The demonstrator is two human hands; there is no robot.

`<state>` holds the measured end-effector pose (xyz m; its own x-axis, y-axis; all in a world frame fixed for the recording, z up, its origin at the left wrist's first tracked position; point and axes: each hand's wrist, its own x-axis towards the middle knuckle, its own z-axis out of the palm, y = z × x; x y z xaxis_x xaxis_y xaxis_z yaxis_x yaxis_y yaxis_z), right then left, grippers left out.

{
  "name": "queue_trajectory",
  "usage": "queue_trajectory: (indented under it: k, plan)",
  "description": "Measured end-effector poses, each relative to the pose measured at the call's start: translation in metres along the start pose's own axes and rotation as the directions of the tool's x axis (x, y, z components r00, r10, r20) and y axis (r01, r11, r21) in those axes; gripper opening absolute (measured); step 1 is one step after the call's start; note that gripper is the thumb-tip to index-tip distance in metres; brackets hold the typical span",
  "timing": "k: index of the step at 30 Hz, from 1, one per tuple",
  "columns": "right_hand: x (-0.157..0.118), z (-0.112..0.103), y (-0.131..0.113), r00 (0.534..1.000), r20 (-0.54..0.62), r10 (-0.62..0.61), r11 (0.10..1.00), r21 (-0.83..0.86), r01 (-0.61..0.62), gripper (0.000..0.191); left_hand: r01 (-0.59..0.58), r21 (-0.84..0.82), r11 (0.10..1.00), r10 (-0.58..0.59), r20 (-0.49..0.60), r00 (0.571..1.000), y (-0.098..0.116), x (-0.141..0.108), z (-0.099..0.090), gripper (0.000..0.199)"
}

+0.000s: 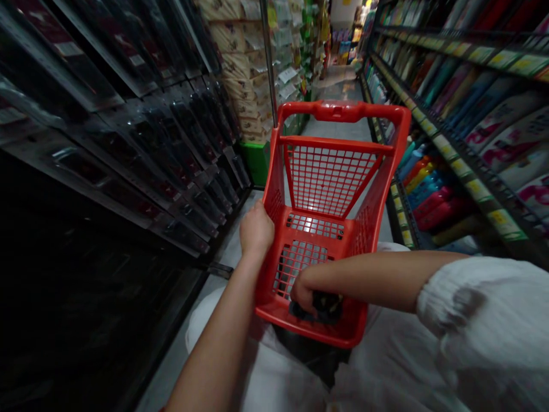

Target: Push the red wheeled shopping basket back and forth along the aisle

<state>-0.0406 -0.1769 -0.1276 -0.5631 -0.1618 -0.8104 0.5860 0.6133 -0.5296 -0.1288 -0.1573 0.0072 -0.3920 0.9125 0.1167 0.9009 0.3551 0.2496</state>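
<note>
A red plastic shopping basket [315,226] with grid walls and a pull-out handle at its far end stands in front of my knees. My left hand [256,229] is closed over the basket's left rim. Inside, near the basket's close end, my right hand [304,292] reaches down with its fingers curled at a dark package [328,304] with small gold marks. The package lies low in the basket. My right wrist and hand hide part of it, and its kind cannot be made out.
On the left hang rows of dark items in clear packs [180,137]; stacked beige packages [244,74] stand beyond them. To the right, shelves [454,131] hold many bottles and packs. A tiled aisle [338,88] runs ahead between them.
</note>
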Motion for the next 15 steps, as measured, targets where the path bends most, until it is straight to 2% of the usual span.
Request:
queue_trajectory:
  k: [2,3,6,11,13,15]
  plan:
    - [-0.012,0.000,-0.002,0.971,0.164,0.173,0.984,-0.073,-0.163,0.017,0.022,-0.007,1.000,-0.022,-0.005,1.000,0.004,0.000,0.000,0.041]
    - [-0.021,-0.002,-0.005,0.963,0.169,0.209,0.977,-0.087,-0.196,0.015,0.034,-0.007,0.999,-0.034,-0.006,0.999,0.006,0.000,0.000,0.041]
    - [-0.059,-0.009,-0.014,0.990,0.012,0.138,0.990,-0.034,-0.138,0.019,0.058,-0.010,0.998,-0.058,0.005,0.998,0.009,0.001,-0.001,0.041]
    - [-0.126,-0.005,-0.020,0.996,-0.044,-0.080,0.977,0.193,0.087,0.046,0.034,-0.032,0.999,-0.033,0.032,0.999,0.004,0.003,-0.002,0.051]
    - [-0.139,0.001,-0.014,0.991,-0.072,-0.117,0.977,0.168,0.128,0.048,0.013,-0.037,0.999,-0.011,0.044,0.999,0.002,0.002,0.000,0.059]
    - [-0.141,0.009,-0.005,0.992,-0.071,-0.109,0.993,0.028,0.111,0.046,-0.011,-0.043,0.999,0.013,0.055,0.998,0.001,-0.001,0.001,0.064]
